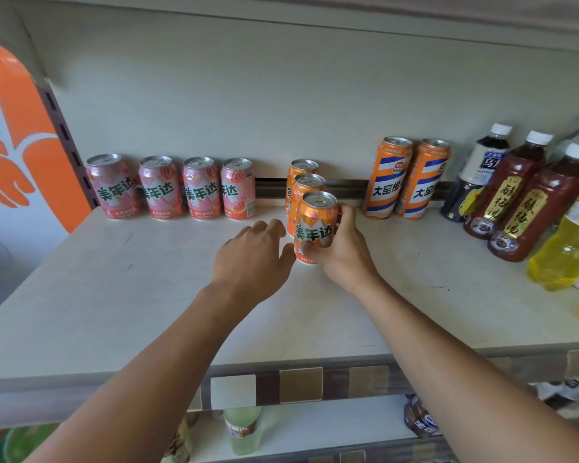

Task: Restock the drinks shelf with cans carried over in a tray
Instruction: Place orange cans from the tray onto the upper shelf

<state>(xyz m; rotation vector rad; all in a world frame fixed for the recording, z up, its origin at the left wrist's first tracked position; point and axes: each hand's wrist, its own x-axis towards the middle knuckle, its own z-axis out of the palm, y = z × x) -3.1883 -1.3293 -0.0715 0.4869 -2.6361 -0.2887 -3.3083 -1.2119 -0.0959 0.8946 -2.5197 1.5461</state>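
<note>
An orange Mirinda can (315,225) stands upright on the pale shelf (147,295), at the front of a short row with two more orange cans (306,187) behind it. My right hand (343,252) grips this front can from its right side, thumb across the lower front. My left hand (253,259) hovers just left of the can, fingers loosely spread, holding nothing, thumb close to the can's base. No tray is in view.
Several pink Mirinda cans (161,187) line the back left. Two tall orange-and-blue cans (406,177) stand back right, with dark and yellow bottles (528,202) further right. An orange sign (17,138) borders the left. More bottles (243,429) sit on the shelf below.
</note>
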